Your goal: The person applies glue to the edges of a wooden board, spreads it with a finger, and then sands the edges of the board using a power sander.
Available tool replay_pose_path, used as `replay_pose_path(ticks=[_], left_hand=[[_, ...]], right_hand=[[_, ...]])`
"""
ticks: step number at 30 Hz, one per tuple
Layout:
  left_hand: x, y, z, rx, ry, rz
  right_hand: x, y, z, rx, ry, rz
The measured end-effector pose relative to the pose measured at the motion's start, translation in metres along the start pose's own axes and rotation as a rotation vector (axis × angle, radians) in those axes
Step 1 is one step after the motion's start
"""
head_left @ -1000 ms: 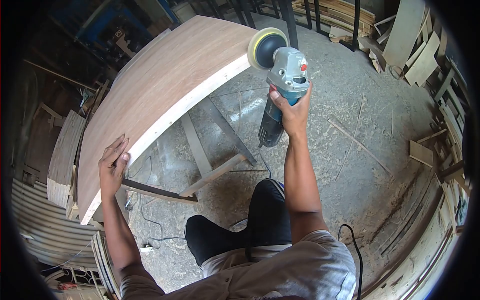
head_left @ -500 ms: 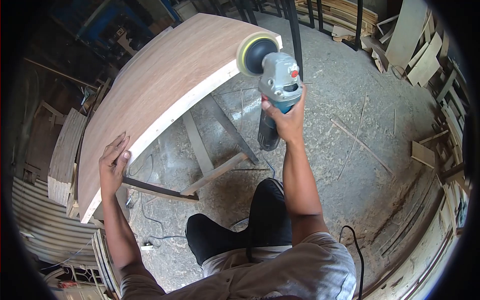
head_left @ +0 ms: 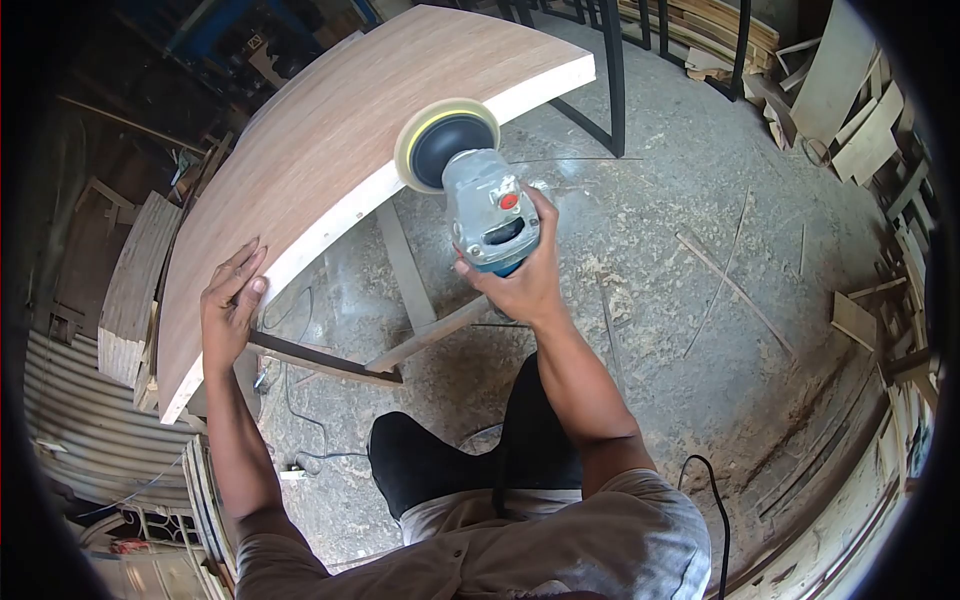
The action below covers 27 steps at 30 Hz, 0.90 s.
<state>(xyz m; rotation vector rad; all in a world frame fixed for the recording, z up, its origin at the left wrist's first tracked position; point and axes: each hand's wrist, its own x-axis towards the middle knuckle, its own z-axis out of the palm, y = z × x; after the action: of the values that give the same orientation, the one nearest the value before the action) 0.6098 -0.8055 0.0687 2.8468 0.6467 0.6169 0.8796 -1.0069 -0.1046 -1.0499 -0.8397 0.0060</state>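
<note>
A large wooden panel point(head_left: 330, 130) with a pale edge lies across a stand in front of me. My right hand point(head_left: 525, 275) is wrapped round a grey and teal power sander point(head_left: 490, 205). The sander's round pad point(head_left: 447, 145) is at the panel's near edge, overlapping the top surface; whether it presses on the wood cannot be told. My left hand point(head_left: 232, 300) rests at the panel's near left edge, fingers spread on top and thumb at the edge. It holds the panel only by this light contact.
Wooden legs point(head_left: 405, 265) of the stand rise under the panel. A black metal frame point(head_left: 613, 90) is beyond the panel's right end. Scrap boards point(head_left: 870, 135) lean at the right, and a thin strip point(head_left: 735, 290) lies on the floor. A black cable point(head_left: 715, 500) runs beside me.
My right hand and the sander have moved left and towards me along the panel's near edge, away from its far right corner. My left hand keeps its place on the panel.
</note>
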Motion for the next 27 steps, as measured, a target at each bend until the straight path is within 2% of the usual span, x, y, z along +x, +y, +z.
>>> replay_pose_path(ticks=[3,5,9,11,15,18,20,23,25,27], left_hand=[[-0.001,-0.002,0.001,-0.012,0.001,-0.010],[-0.001,-0.001,0.000,-0.008,-0.002,-0.011],[0.000,0.000,0.002,-0.019,0.047,0.011],[-0.001,-0.002,0.002,-0.013,0.048,0.009],[0.000,-0.001,0.003,-0.011,0.050,0.005],[0.000,-0.002,0.003,-0.011,0.049,0.012],[-0.001,-0.002,0.003,-0.016,0.051,0.011],[-0.002,-0.001,0.002,-0.017,0.047,0.016],[-0.001,-0.001,0.001,-0.014,0.050,0.028],[-0.001,-0.005,-0.001,-0.064,0.051,0.022]], right_hand=[[-0.010,0.000,0.009,-0.041,-0.069,0.010],[-0.011,0.002,0.011,-0.110,-0.040,-0.066],[0.003,0.009,-0.012,-0.064,0.040,-0.057],[0.016,0.002,-0.027,0.285,0.191,0.137],[0.025,0.009,-0.040,0.277,0.226,0.144],[0.011,0.006,-0.018,0.291,0.163,0.127],[-0.003,0.004,0.003,0.040,0.091,-0.058],[-0.022,0.003,0.031,-0.034,-0.029,-0.053],[-0.029,-0.006,0.044,-0.117,-0.180,-0.071],[-0.028,-0.013,0.046,-0.159,-0.206,-0.046]])
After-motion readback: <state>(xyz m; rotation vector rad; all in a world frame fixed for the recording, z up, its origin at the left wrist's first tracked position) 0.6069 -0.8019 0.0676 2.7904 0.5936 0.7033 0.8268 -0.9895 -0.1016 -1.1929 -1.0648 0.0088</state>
